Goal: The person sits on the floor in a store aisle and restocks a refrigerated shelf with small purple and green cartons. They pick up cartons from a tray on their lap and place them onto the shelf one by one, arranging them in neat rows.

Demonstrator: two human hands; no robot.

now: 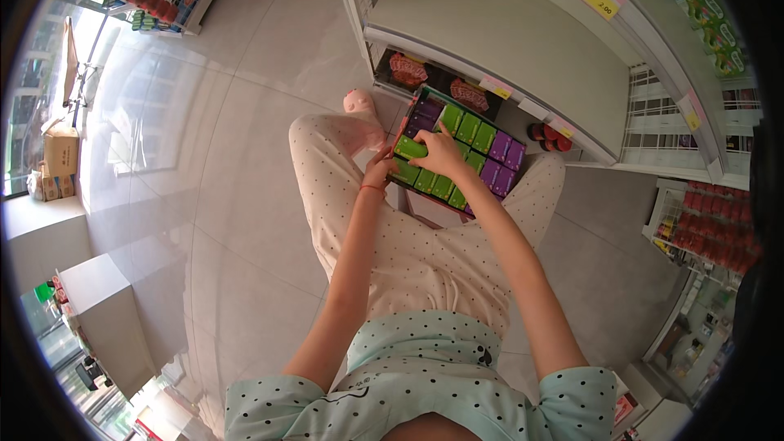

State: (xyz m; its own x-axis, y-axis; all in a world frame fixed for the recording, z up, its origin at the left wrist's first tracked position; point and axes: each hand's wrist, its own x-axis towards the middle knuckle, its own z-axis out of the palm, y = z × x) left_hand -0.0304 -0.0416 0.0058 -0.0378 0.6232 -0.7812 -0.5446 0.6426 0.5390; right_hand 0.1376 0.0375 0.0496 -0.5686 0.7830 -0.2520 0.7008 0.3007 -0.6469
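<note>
A shallow open carton (409,111) packed with small green boxes (467,128) and purple boxes (506,180) lies tilted between the knees, against the shelf's lower edge. My right hand (438,150) reaches over it, thumb and fingers around one green box (410,147) near the carton's left side. That box still lies among the others. At the carton's lower left edge, my left hand (381,166) grips the rim, its thumb beside a green box. A red cord circles the left wrist.
White store shelving (490,43) with price tags rises just ahead. Red-lidded jars (549,136) stand beneath its lowest board. Racks of red packs (713,220) stand at the right and upper left. White cabinets (107,312) are at the far left.
</note>
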